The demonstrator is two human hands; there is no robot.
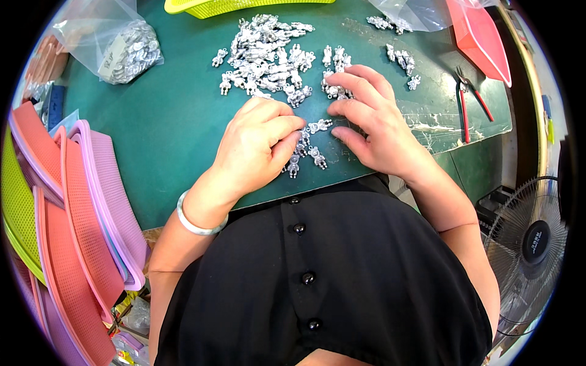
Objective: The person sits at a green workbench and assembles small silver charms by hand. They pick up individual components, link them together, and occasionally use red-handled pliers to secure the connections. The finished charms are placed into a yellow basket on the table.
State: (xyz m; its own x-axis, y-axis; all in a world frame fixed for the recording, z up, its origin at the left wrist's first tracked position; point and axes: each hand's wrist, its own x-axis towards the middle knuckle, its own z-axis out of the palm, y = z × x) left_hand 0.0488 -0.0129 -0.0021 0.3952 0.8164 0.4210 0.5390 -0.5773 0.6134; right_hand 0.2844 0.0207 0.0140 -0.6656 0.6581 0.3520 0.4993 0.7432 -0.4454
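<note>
Small silver figure-shaped metal charms with loops lie in a large heap (262, 58) beyond my hands on a green tabletop. My left hand (256, 143) is closed, thumb and fingertips pressed together beside a few loose charms (317, 157) near the table's front edge. What sits between those fingertips is hidden. My right hand (378, 125) is open, its fingers spread and bent over the table. Its upper fingers reach beside a smaller group of charms (336, 91), partly covered by them. One charm (320, 125) lies between the two hands.
Red-handled pliers (464, 104) lie at the right, below a pink tray (479, 43). A clear bag of metal pieces (129, 52) stands at the far left. Stacked plastic baskets (113, 195) crowd the left side. A yellow-green basket (244, 5) sits at the back, a fan (531, 244) at lower right.
</note>
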